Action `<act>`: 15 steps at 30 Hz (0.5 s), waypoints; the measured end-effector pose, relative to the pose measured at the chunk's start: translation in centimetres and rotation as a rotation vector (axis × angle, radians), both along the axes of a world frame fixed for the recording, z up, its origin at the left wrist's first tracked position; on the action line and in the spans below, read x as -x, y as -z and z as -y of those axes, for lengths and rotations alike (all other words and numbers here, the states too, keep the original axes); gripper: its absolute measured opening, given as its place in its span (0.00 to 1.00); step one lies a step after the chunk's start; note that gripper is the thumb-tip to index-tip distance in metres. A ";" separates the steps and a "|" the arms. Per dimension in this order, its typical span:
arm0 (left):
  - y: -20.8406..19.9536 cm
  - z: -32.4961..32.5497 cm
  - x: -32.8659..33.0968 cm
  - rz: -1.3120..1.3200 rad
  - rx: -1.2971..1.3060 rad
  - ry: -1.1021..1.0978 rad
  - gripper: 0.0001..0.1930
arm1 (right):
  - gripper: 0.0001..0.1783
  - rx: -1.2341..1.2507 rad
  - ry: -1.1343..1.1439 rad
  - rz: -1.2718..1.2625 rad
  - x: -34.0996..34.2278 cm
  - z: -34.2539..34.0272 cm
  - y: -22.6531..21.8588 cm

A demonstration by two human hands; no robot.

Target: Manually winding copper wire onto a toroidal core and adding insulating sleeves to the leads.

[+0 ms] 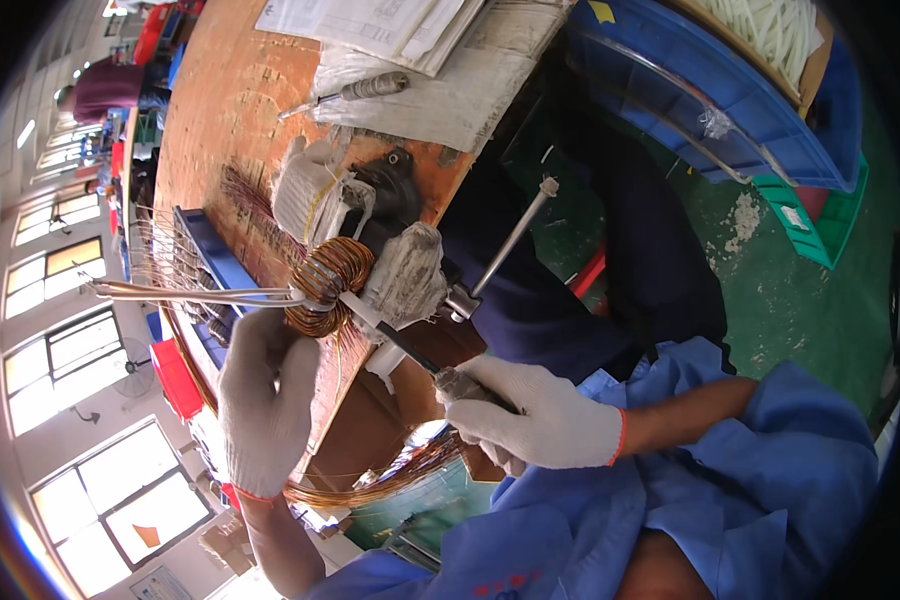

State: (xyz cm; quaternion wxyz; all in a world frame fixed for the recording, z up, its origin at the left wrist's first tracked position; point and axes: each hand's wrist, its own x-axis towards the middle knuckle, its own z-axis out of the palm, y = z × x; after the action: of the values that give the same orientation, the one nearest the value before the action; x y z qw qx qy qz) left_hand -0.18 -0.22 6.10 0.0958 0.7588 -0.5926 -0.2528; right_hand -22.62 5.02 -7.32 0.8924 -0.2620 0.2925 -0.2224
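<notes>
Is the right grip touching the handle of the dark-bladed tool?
Touching: the head view plainly shows the gloved right grip closed around the tool's handle, with no gap between them.

Nothing could be read: faint print lay on white paper sheets [375, 22] atop the orange-brown wooden table [210, 105], a small white label [795, 217] on the green plastic bin [816, 246] right of that table, and blurred red lettering [492, 588] on the blue cloth shirt [580, 530].

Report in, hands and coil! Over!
Right hand holding tool, tip at coil. Left hand by coil, contact unclear. Wrapped block close beside.
</notes>
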 end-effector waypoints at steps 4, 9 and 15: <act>0.9 -1.0 0.1 0.273 0.135 0.165 0.11 | 0.18 0.004 0.033 0.036 0.4 0.3 -0.1; 3.2 -1.2 -1.4 0.088 0.291 0.123 0.08 | 0.12 -0.094 -0.085 0.102 1.3 -0.1 0.1; 3.6 -1.3 -2.3 0.090 0.314 0.173 0.08 | 0.16 -0.065 -0.085 0.006 5.0 -4.3 2.4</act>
State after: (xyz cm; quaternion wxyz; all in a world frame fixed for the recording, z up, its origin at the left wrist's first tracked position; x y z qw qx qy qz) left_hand 2.11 1.07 2.54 0.1642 0.6911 -0.6916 -0.1304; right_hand -27.67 9.36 -9.68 0.9098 -0.2444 0.2857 -0.1756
